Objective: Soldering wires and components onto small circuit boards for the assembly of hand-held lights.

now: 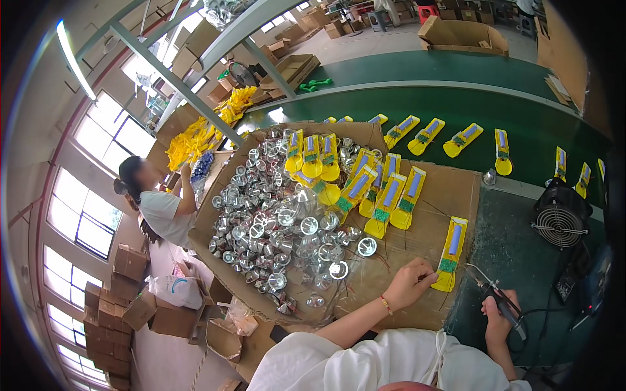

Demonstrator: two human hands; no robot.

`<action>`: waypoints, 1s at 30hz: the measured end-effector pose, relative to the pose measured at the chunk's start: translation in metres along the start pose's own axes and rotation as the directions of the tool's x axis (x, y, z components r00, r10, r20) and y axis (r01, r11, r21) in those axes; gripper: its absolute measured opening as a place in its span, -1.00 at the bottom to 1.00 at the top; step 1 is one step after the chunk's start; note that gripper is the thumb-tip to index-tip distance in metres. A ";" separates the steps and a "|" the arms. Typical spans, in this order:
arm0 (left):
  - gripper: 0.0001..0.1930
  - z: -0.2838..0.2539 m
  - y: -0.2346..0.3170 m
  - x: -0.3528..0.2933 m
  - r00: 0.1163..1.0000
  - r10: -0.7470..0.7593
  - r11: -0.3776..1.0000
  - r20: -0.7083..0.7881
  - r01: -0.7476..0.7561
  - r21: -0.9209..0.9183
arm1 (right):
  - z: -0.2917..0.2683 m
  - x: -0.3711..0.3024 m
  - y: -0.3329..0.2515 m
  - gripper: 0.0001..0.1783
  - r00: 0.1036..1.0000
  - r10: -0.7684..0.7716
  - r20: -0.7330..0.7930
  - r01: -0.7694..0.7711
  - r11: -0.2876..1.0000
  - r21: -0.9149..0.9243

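A yellow plastic plate (444, 283) lies on the cardboard in front of me, bearing a blue-purple cylinder (454, 240), a small green circuit board (447, 266) and thin wires. At its lower left edge, my left hand (412, 283) is closed in a pinch; whatever sits between the fingertips is too small to make out. My right hand (500, 319) is wrapped round a soldering iron (504, 305). The iron's bent metal tip points left, close to the green board. Several similar yellow plates (390, 195) lie together farther up the cardboard.
A large open carton (215, 260) on my left holds many shiny silver reflector cups (277, 281). Beyond it runs a green conveyor belt (391, 107) with more yellow plates. A black fan (559, 218) stands at right. Another person (163, 205) works at far left near a yellow pile (202, 133).
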State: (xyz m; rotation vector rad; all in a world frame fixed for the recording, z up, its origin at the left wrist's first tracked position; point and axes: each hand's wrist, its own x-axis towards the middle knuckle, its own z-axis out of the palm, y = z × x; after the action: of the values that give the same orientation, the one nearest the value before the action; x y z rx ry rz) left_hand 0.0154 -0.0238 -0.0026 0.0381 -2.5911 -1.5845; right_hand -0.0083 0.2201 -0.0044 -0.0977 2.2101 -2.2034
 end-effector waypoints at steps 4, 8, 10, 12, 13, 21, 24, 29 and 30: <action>-0.87 0.000 0.002 0.000 1.000 0.007 1.000 -0.004 -0.007 -0.020 | 0.003 0.000 -0.005 -0.79 1.000 0.023 -0.020 -0.022 0.999 0.041; -0.87 -0.001 0.004 0.001 1.000 0.009 1.000 -0.019 -0.009 -0.016 | 0.004 0.003 -0.005 -0.81 1.000 -0.009 -0.010 0.009 1.000 0.020; -0.86 -0.001 0.005 0.004 0.999 -0.051 0.998 -0.009 0.051 -0.024 | 0.002 0.005 -0.004 -0.80 0.997 -0.080 0.017 0.080 0.997 -0.020; -0.87 0.002 0.005 0.005 0.998 -0.045 0.998 -0.035 0.043 -0.044 | 0.002 0.004 -0.004 -0.79 0.996 -0.093 0.017 0.094 0.995 -0.031; -0.88 0.004 0.005 0.006 0.997 -0.039 0.997 -0.065 0.035 -0.065 | 0.002 0.005 -0.005 -0.79 0.994 -0.109 0.020 0.109 0.993 -0.042; -0.88 0.011 0.004 0.003 0.994 -0.047 0.996 -0.096 0.038 -0.086 | -0.002 -0.007 -0.006 -0.85 1.000 -0.009 -0.011 0.009 1.000 0.007; -0.88 0.013 0.000 0.004 0.991 -0.052 0.997 -0.127 0.043 -0.071 | -0.003 -0.001 -0.004 -0.81 0.998 -0.065 0.003 0.064 0.998 0.019; -0.90 0.015 0.000 0.005 0.984 -0.043 0.999 -0.173 0.038 -0.035 | 0.003 0.005 -0.007 -0.79 0.995 -0.059 0.079 0.058 0.998 0.009; -0.90 0.015 0.001 0.005 0.981 -0.086 0.996 -0.174 0.078 -0.053 | 0.007 0.003 -0.007 -0.79 0.995 -0.038 0.087 0.034 0.998 0.045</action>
State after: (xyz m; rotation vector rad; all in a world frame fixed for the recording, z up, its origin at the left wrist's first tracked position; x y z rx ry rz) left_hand 0.0087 -0.0099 -0.0082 0.2720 -2.4468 -1.5873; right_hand -0.0109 0.2134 0.0024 -0.2309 2.1305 -2.2177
